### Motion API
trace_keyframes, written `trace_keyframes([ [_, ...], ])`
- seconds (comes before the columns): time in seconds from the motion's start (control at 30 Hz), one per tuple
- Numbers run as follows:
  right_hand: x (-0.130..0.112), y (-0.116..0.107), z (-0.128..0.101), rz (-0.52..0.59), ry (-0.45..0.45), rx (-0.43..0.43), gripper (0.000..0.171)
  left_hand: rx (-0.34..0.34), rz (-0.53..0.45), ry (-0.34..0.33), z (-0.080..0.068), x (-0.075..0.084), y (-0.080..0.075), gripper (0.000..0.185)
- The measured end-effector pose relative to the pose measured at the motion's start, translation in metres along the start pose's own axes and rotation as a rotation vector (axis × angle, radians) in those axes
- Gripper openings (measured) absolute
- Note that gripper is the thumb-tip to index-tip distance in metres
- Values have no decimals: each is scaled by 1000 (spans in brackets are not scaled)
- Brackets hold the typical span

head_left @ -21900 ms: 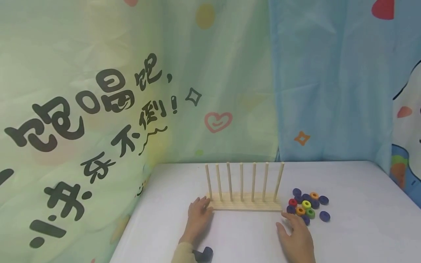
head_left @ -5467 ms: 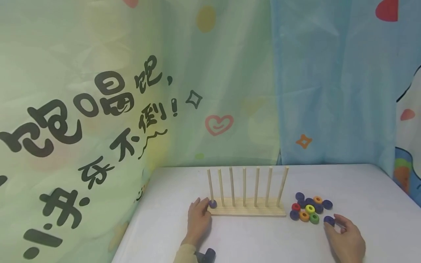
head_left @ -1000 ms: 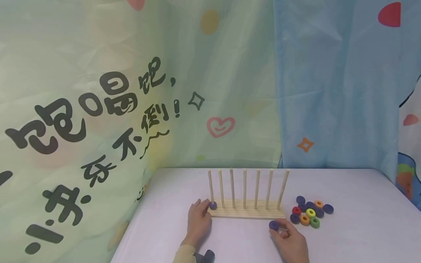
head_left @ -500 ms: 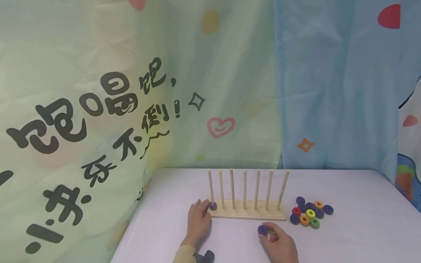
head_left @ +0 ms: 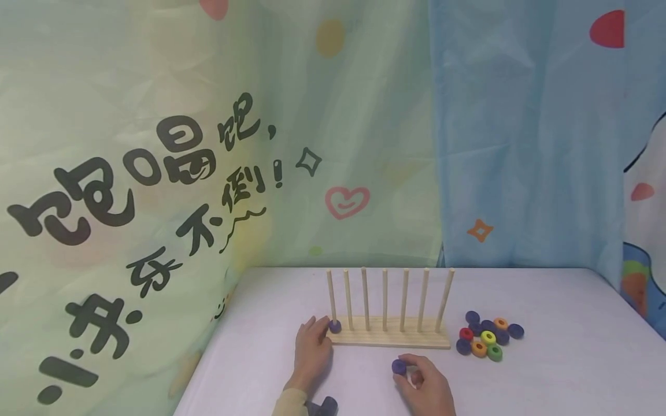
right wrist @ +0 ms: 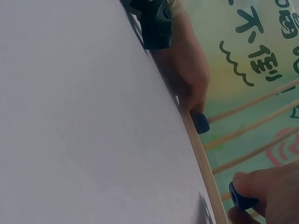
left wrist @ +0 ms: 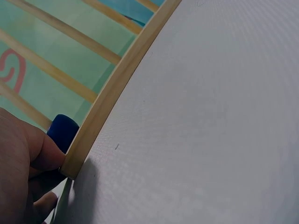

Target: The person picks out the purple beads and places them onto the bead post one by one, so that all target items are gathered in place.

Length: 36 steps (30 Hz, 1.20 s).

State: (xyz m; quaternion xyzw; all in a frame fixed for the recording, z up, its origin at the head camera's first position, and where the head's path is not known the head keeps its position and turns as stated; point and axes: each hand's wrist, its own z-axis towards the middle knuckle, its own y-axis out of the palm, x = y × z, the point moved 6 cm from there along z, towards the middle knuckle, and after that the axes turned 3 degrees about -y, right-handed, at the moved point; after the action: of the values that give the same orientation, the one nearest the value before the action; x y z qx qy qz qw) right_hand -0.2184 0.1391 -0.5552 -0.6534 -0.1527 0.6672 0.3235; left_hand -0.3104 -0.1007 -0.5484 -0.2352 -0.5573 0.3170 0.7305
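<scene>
A wooden rack (head_left: 389,340) with seven upright pegs stands on the white table (head_left: 546,375). One purple ring (head_left: 335,326) sits at the foot of the leftmost peg, also seen as the purple ring (left wrist: 63,130) and the purple ring (right wrist: 201,123). My left hand (head_left: 312,349) rests on the table with its fingers against the rack's left end (left wrist: 74,161). My right hand (head_left: 424,384), in front of the rack, pinches a second purple ring (head_left: 399,366) between thumb and fingers, seen as the held ring (right wrist: 240,198) in the right wrist view.
A cluster of several loose rings (head_left: 486,335) in purple, red, orange, yellow and green lies right of the rack. Printed green and blue curtains (head_left: 333,133) hang close behind the table. A dark wrist strap (head_left: 322,406) shows at the left wrist.
My right hand has carried the purple ring leftward along the front of the rack, away from the ring cluster. The left hand and the rack have stayed put.
</scene>
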Motion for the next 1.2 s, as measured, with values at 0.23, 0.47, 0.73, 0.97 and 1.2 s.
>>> trace_keyframes([
  [0.23, -6, 3, 2, 69, 16, -43, 38, 23, -19, 15, 1, 3, -4, 43],
  [0.47, -15, 6, 3, 143, -69, 5, 39, 12, -22, 4, 1, 3, -3, 43],
  [0.73, -23, 11, 4, 172, -122, 16, 38, 20, -33, 14, 1, 1, 0, 43],
  [0.97, -31, 15, 7, 154, -200, 32, 37, 17, -36, 11, -1, -3, 3, 43],
  [1.2, -49, 12, 10, 164, -252, 43, 36, 15, -20, 13, 2, -3, 3, 44],
])
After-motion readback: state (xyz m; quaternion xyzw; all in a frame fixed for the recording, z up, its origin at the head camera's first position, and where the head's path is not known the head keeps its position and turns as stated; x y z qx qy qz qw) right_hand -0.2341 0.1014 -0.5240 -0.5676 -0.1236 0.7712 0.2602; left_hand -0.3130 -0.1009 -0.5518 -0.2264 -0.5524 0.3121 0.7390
